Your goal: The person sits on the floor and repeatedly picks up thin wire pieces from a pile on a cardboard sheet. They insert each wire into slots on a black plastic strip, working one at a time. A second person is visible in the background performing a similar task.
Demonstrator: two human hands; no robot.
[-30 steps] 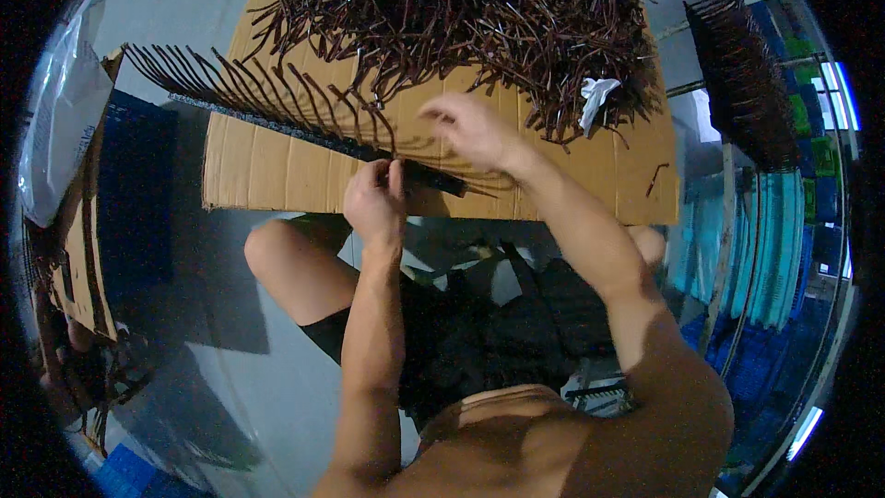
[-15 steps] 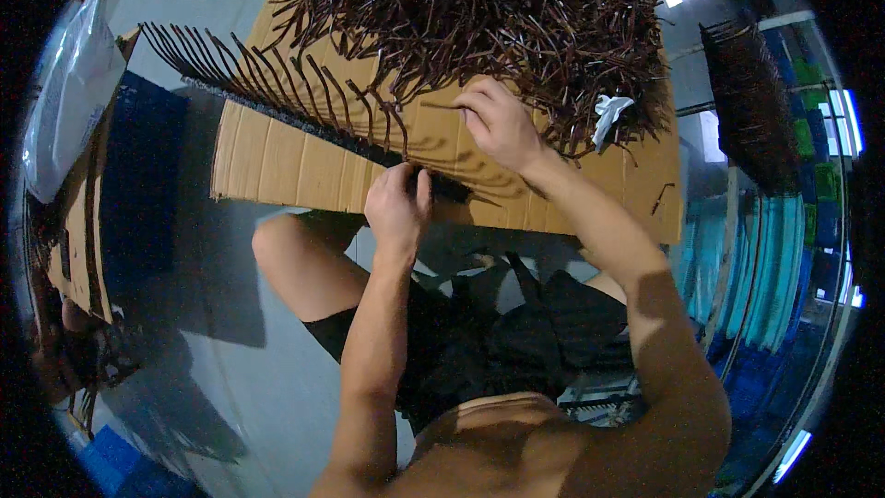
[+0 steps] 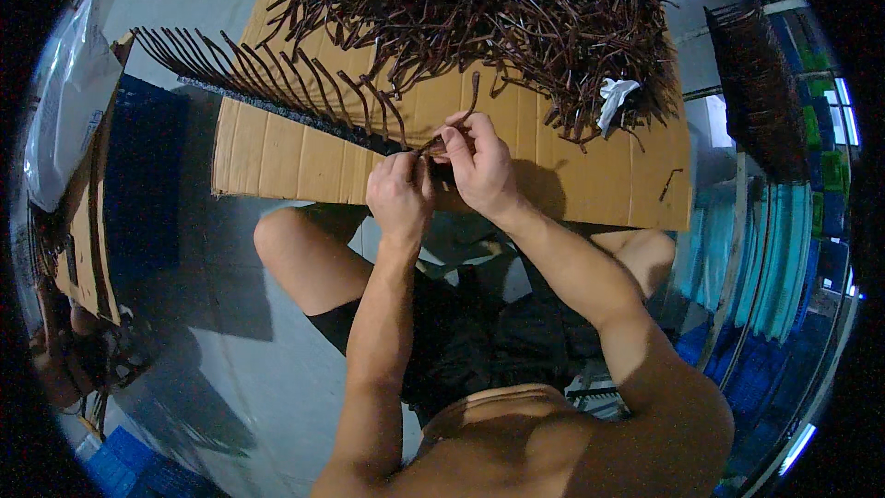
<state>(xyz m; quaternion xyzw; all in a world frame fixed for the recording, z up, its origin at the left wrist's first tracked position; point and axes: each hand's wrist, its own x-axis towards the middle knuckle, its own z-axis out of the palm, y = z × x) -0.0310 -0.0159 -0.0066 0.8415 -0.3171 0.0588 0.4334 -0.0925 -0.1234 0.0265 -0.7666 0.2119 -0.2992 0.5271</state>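
Observation:
My left hand (image 3: 399,198) is closed around the near end of a long dark strip (image 3: 286,111). The strip slants away to the far left, with a row of thin curved brown rods (image 3: 321,80) standing along it. My right hand (image 3: 483,166) pinches one loose curved brown rod (image 3: 475,92) whose bent tip sticks up above the fingers. Its lower end comes down to the strip right beside my left fingertips; whether it sits in the strip is hidden. A large heap of similar brown rods (image 3: 498,14) lies beyond both hands.
Cardboard (image 3: 304,161) covers the work surface. On the heap's right edge rests a crumpled white scrap (image 3: 615,101), and a single rod (image 3: 671,184) lies near the right edge. A rod-filled dark panel (image 3: 761,101) stands at right, above turquoise sheets (image 3: 779,263). Plastic wrap (image 3: 69,111) hangs at left.
My right hand has moved left and nearer with its rod, from above the cardboard to beside my left hand. The rod now points up rather than lying sideways. My left hand has barely moved.

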